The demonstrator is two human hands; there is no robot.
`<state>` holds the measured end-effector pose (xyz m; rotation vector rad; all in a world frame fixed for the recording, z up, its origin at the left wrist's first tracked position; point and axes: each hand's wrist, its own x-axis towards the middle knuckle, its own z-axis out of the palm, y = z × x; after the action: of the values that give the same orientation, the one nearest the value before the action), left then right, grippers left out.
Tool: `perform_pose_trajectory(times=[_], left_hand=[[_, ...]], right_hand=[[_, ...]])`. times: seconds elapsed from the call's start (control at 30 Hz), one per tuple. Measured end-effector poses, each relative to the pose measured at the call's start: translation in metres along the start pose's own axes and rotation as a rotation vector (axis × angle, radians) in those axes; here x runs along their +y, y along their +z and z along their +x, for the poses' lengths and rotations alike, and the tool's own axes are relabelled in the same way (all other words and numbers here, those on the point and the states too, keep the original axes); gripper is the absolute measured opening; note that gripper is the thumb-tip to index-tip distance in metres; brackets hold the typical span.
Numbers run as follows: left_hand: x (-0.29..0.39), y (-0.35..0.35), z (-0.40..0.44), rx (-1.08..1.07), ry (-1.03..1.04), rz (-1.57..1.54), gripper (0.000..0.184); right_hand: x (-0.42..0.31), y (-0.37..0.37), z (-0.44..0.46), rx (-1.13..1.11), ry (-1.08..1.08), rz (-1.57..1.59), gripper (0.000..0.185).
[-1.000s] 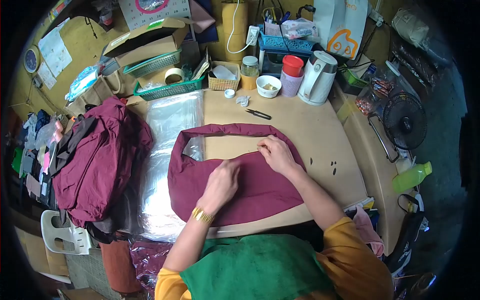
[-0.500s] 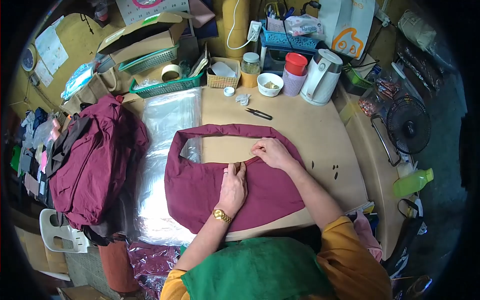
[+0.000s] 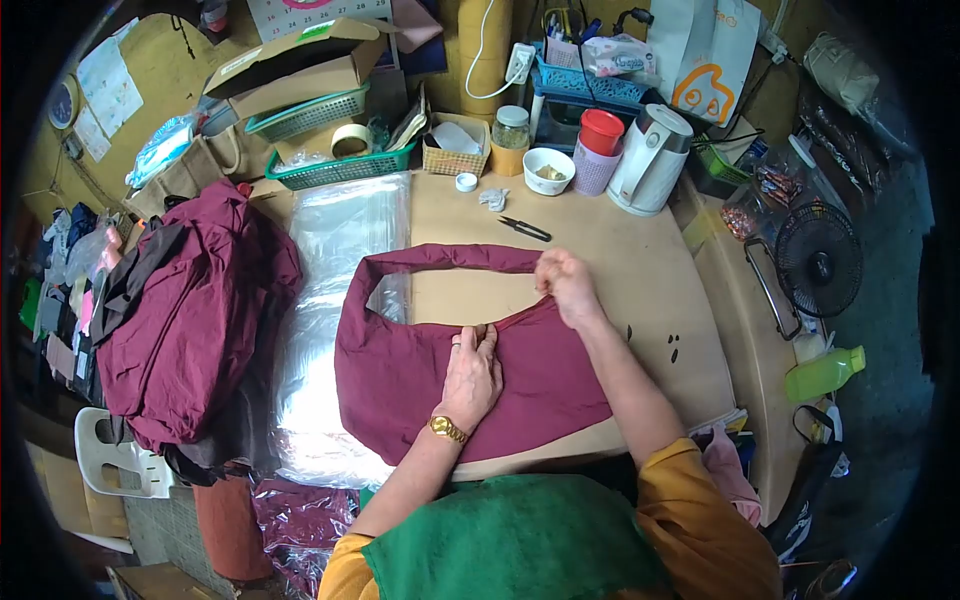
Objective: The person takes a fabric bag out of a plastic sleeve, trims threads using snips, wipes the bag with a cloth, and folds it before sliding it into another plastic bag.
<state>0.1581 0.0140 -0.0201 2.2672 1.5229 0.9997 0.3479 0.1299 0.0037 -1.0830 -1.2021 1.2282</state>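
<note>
A maroon fabric shoulder bag (image 3: 530, 390) lies flat on the table, its padded strap (image 3: 450, 257) looped away from me. My left hand (image 3: 472, 378) rests on the bag's front, its fingertips closed on the top edge at the zipper. To the right, my right hand (image 3: 566, 287) is closed in a pinch at the upper right end of the opening, where the strap joins. A red zipper line (image 3: 523, 317) runs between the two hands. The zipper pull itself is hidden in my right fingers.
Clear plastic bags (image 3: 345, 300) lie left of the bag, beside a heap of maroon bags (image 3: 200, 320). Thread snips (image 3: 525, 229) lie beyond the strap. A white bowl (image 3: 546, 172), red-lidded cup (image 3: 600, 132) and kettle (image 3: 650, 165) line the back. A fan (image 3: 818, 260) stands right.
My right hand has moved right along the bag's opening, and more of the red zipper line shows behind it. My left hand has kept its place on the bag.
</note>
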Motion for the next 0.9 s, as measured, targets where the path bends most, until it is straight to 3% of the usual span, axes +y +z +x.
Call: perform_pose_trajectory(times=[0.1, 0.23, 0.33, 0.4, 0.63, 0.7, 0.83, 0.9], left_hand=[[0.002, -0.001, 0.0, 0.017, 0.007, -0.013, 0.049], [0.0, 0.0, 0.0, 0.01, 0.013, -0.007, 0.048], [0.002, -0.002, 0.001, 0.005, -0.001, -0.005, 0.048], [0.003, -0.003, -0.001, -0.001, -0.021, -0.015, 0.048], [0.001, -0.003, 0.001, 0.023, -0.015, -0.065, 0.046], [0.0, -0.002, 0.001, 0.025, -0.023, -0.077, 0.046], [0.002, -0.006, 0.001, 0.057, -0.016, -0.095, 0.045], [0.001, -0.005, 0.001, 0.065, -0.003, -0.103, 0.045]], right_hand=[[-0.008, -0.017, 0.002, 0.095, 0.057, 0.259, 0.005], [-0.042, 0.022, -0.033, -0.208, -0.25, -1.278, 0.02], [-0.008, 0.028, -0.029, -0.19, -0.445, -1.273, 0.017], [0.0, 0.033, -0.029, -0.213, -0.169, -1.069, 0.011], [0.025, 0.026, -0.016, -0.108, -0.085, -0.606, 0.009], [0.037, 0.027, -0.013, -0.073, -0.079, -0.274, 0.013], [0.037, 0.028, -0.012, 0.005, -0.124, -0.334, 0.01], [0.016, 0.037, -0.022, -0.075, 0.088, -0.036, 0.006]])
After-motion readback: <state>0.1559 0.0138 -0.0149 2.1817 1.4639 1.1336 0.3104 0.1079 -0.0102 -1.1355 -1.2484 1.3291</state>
